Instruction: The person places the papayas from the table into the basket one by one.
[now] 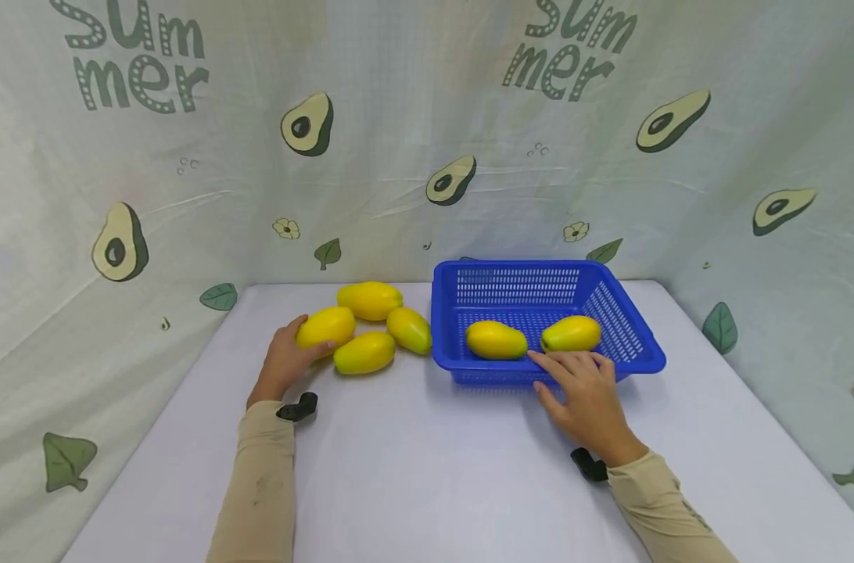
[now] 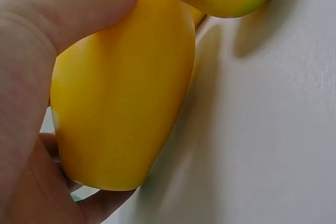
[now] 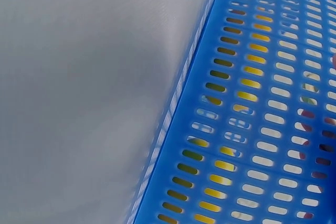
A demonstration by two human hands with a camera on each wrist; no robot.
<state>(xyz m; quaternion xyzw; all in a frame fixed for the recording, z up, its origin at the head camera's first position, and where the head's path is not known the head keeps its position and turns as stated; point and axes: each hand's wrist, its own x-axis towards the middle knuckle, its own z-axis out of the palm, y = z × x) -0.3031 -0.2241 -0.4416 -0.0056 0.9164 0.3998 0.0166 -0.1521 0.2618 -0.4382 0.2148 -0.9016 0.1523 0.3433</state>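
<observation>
On the left of the table, my left hand (image 1: 286,360) holds a yellow papaya (image 1: 326,325). In the left wrist view the thumb lies along the top of this papaya (image 2: 123,93), with fingers curled beneath it. Beside it lie three more papayas, at the back (image 1: 369,301), in front (image 1: 364,353) and to the right (image 1: 409,330). My right hand (image 1: 587,399) grips the front rim of a blue plastic basket (image 1: 547,365), fingers over the edge and thumb outside. Two papayas, left (image 1: 496,340) and right (image 1: 572,334), lie inside. The slotted basket wall (image 3: 252,98) fills much of the right wrist view.
A white cloth covers the table (image 1: 427,469). Behind it and along both sides hangs a curtain (image 1: 385,117) printed with avocados and leaves. The rightmost loose papaya lies close against the basket's left side. Small black devices are strapped at both wrists.
</observation>
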